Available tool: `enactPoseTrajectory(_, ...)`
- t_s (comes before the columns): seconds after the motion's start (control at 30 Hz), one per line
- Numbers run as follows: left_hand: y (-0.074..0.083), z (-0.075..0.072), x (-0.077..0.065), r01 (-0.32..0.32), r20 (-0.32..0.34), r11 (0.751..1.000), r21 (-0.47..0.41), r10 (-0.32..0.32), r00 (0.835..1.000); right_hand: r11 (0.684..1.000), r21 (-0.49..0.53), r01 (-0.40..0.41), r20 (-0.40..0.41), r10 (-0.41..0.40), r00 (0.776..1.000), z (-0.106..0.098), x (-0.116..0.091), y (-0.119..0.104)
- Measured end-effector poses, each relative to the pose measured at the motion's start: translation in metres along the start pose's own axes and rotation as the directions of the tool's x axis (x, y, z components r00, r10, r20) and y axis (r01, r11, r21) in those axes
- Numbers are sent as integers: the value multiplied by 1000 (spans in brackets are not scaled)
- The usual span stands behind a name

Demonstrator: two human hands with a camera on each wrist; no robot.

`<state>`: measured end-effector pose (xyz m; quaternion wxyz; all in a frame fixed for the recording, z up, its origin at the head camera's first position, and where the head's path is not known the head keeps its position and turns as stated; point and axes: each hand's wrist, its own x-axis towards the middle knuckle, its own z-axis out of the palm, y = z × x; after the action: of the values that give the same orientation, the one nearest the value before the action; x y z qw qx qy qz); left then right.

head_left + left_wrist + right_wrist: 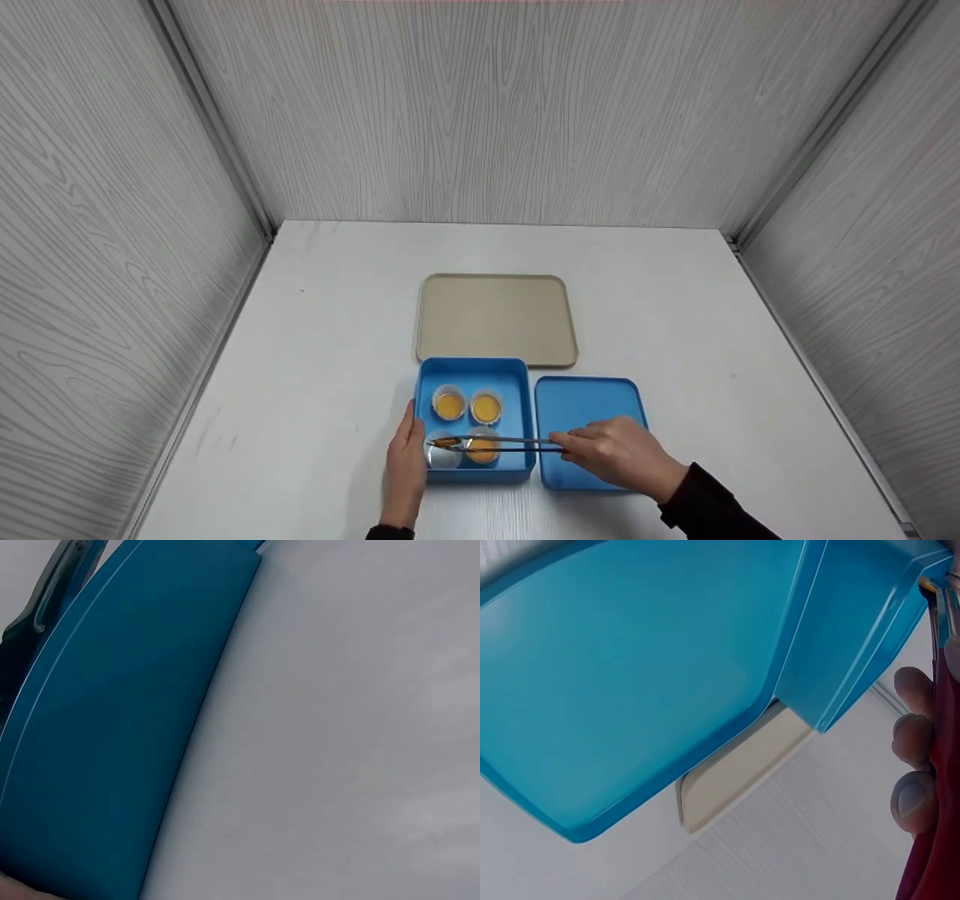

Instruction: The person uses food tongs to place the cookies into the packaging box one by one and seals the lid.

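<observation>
My left hand grips the left wall of a deep blue box; in the left wrist view, the box's outer wall fills the left side. My right hand holds a pair of tongs from the right, reaching across the box; their red handles show in the right wrist view. A small yellow-brown piece sits at the tongs' tips, over the whitish front-left cup. Yellow rounds fill the back-left cup, back-right cup and front-right cup.
A shallow blue lid lies flat just right of the box, under my right hand. Behind the box is a beige tray. The white table is enclosed by grey wood-grain panels on three sides.
</observation>
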<state>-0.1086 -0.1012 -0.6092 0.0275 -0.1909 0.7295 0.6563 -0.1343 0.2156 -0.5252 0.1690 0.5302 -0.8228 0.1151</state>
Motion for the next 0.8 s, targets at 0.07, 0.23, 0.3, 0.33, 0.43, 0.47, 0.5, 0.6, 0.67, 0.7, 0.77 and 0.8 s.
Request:
enactPoseTrajectory(0.07,0,0,1,2,-5,1000,2,-2,1000,1000,-17,3,5,-3,1000,1,1,0)
enactPoseTrajectory(0.23,-1,0,1,-23,-13,1000,9,24,1000,998,-66,4,30,-2,1000,2,2,-1)
enactPoseTrajectory(0.3,-1,-1,1,-30,-11,999,15,30,999,997,-75,-1,48,5,999,3,3,-2)
enactPoseTrajectory(0.33,-1,-1,1,-30,-9,999,17,30,1000,997,-78,-4,57,8,998,3,3,-2)
enactPoseTrajectory(0.43,-1,-1,1,-23,-6,1000,17,23,1000,998,-66,-17,75,22,997,4,4,-3)
enactPoseTrajectory(0.47,-1,-1,1,-19,-5,1000,18,19,1000,998,-64,-20,78,25,997,4,4,-3)
enactPoseTrajectory(0.5,-1,-1,1,-17,-6,1000,18,17,1000,998,-62,-22,81,27,996,5,5,-3)
enactPoseTrajectory(0.6,-1,-1,1,-12,-13,1000,18,12,1000,998,-50,-27,89,31,996,5,5,-3)
enactPoseTrajectory(0.67,0,-1,1,-9,-19,1000,22,9,1000,998,-47,-29,91,33,995,6,5,-4)
enactPoseTrajectory(0.7,0,-1,0,-10,-23,1000,24,10,1000,999,-46,-29,92,33,995,6,5,-4)
enactPoseTrajectory(0.77,0,-1,0,-9,-28,1000,27,9,1000,999,-42,-30,88,33,996,7,5,-4)
enactPoseTrajectory(0.8,1,-1,0,-7,-29,1000,27,8,1000,999,-43,-29,85,33,996,7,5,-4)
